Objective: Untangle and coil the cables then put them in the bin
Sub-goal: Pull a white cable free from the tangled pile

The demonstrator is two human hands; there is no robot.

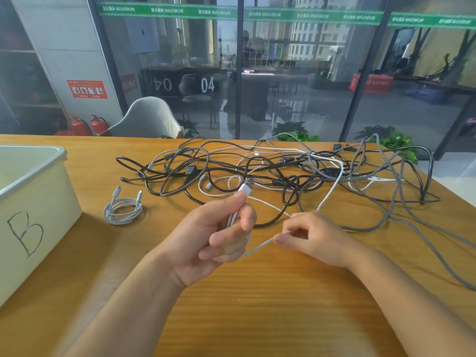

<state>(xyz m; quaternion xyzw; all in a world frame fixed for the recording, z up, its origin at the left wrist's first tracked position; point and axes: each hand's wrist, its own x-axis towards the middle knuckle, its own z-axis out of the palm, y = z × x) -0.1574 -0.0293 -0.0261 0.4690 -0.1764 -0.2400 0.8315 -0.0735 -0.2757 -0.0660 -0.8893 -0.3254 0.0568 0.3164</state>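
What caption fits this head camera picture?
Left hand and right hand hold a white cable before the tangled pile.

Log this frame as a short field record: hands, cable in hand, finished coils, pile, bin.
left hand: left hand grips white cable near its USB plug
right hand: right hand pinches the same cable further along
finished coils: one coiled white cable lying on the table, beside the bin
pile: tangled cables, black, white and braided grey
bin: bin marked B; contents not visible
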